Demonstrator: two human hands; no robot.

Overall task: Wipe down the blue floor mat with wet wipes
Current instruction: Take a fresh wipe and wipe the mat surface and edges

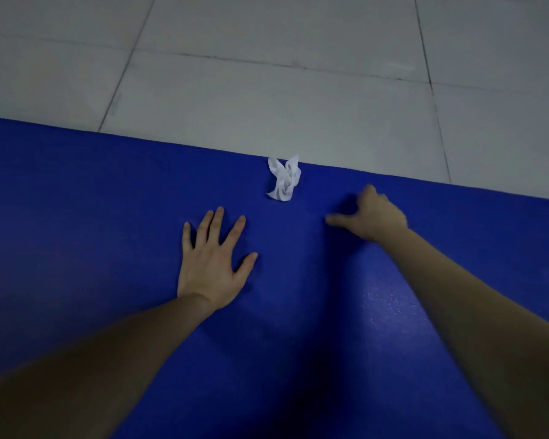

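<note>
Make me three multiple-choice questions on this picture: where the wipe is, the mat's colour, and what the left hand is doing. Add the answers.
1. Where does the wipe lie? A on the mat near its far edge; B in a bucket; C on a chair.
2. What colour is the mat? A green; B red; C blue.
3. How is the left hand? A gripping the wipe; B flat on the mat, fingers spread; C in a fist.
Answers: A, it sits crumpled just short of the tiled floor; C, plainly blue; B, palm down, holding nothing.
</note>
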